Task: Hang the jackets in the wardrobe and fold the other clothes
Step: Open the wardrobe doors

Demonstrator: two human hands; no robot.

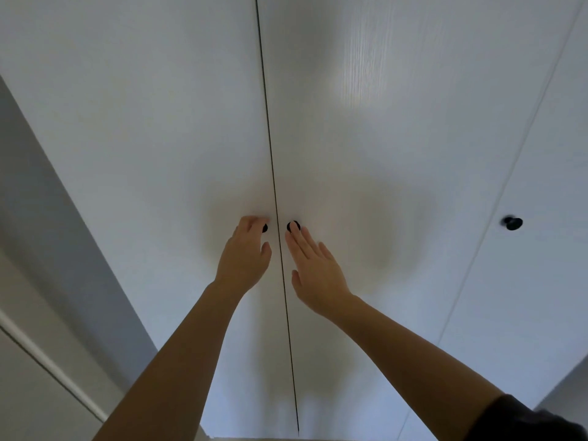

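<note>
I face a white wardrobe whose two middle doors (159, 138) are closed, with a thin dark gap running between them. My left hand (246, 256) has its fingers curled over the left black knob (265, 228), most of which is hidden. My right hand (313, 268) is stretched flat, its fingertips touching the right black knob (293, 226). No jackets or other clothes are in view.
A third wardrobe door on the right carries its own black knob (512, 223). A grey wall (47, 218) and a white frame edge (51, 367) lie to the left of the wardrobe.
</note>
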